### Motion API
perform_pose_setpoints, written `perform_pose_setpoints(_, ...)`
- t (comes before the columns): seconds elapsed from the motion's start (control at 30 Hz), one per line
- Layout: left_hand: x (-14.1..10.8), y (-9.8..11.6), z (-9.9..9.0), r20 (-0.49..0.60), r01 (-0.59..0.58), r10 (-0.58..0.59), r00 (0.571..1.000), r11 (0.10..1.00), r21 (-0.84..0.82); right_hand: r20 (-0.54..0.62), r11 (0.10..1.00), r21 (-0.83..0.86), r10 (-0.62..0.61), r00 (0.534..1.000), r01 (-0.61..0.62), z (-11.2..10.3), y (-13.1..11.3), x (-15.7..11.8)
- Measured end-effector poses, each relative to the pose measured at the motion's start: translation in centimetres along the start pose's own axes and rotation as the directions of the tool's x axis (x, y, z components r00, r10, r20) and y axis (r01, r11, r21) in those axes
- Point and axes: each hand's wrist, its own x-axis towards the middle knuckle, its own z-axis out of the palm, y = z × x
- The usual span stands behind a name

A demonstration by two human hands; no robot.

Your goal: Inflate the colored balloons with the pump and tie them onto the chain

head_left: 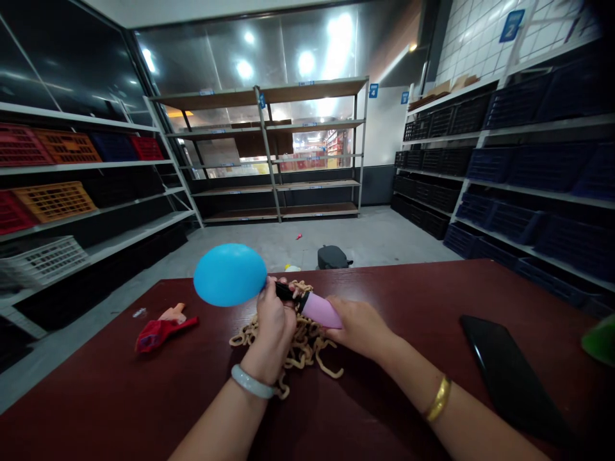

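A blue inflated balloon (229,274) sits to the left of my hands, its neck at the fingers of my left hand (277,314). That hand is closed around the balloon's neck at the black nozzle (284,292) of a pink balloon pump (323,310). My right hand (358,325) is wrapped around the pump's pink body. Under both hands lies a heap of tan chain links (302,351), partly hidden by my left hand and wrist. A red deflated balloon (161,333) and a peach one (173,313) rest on the table to the left.
The dark red table (413,301) carries a black flat device (509,365) at right and a green object (600,339) at its far right. On the floor beyond are a dark grey bag (332,257) and a small red item (299,236). Shelves with crates (57,202) line the sides.
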Motion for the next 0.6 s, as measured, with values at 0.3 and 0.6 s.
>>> perform_pose_setpoints(0.3,5.9,7.1,-2.5,-0.145,-0.067,0.066,0.987,0.998,0.0,0.111,0.999,0.045,-0.03,0.993,0.025,-1.4,1.0,-0.2)
perform_pose_setpoints(0.6,2.7,4.3,-0.9,-0.083,-0.264,0.262,0.962,0.964,-0.019,-0.002,0.997,-0.075,-0.017,1.0,0.017,-1.0,0.9,-0.2)
